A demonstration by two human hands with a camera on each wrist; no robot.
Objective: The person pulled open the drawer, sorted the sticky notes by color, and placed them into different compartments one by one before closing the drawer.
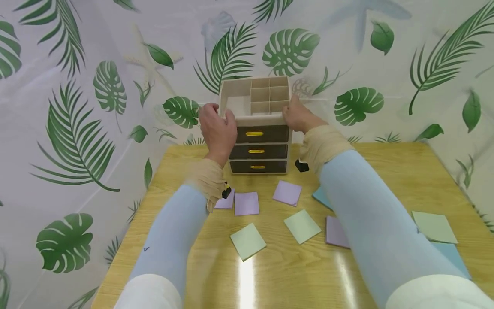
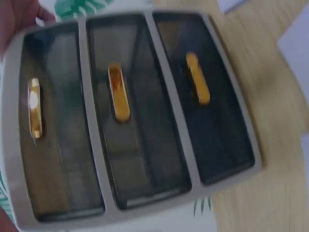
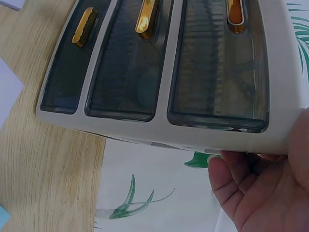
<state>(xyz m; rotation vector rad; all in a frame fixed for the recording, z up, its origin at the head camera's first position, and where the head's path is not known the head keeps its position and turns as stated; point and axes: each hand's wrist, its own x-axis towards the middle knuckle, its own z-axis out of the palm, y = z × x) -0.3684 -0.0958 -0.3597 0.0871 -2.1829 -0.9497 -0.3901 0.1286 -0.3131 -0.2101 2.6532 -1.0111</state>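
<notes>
A small desktop organizer [image 1: 259, 121] with a cream frame stands upright at the table's far edge. Three dark see-through drawers [image 1: 278, 134] with gold handles are closed, one above another. Its top tray [image 1: 236, 105] has one large compartment and several small ones, with no items visible in them. My left hand [image 1: 218, 131] grips the upper left side. On the opposite upper side, my right hand [image 1: 302, 116] holds the frame; in the right wrist view its fingers [image 3: 224, 186] curl behind the side wall. The left wrist view shows only bits of the left hand at its border.
Purple note pads [image 1: 247, 203], light green pads [image 1: 248, 242] and blue pads [image 1: 321, 197] lie scattered on the wooden table [image 1: 278, 274]. A green pad [image 1: 434, 226] overlaps a blue one at the right. Leaf-printed cloth [image 1: 247, 51] hangs behind the organizer.
</notes>
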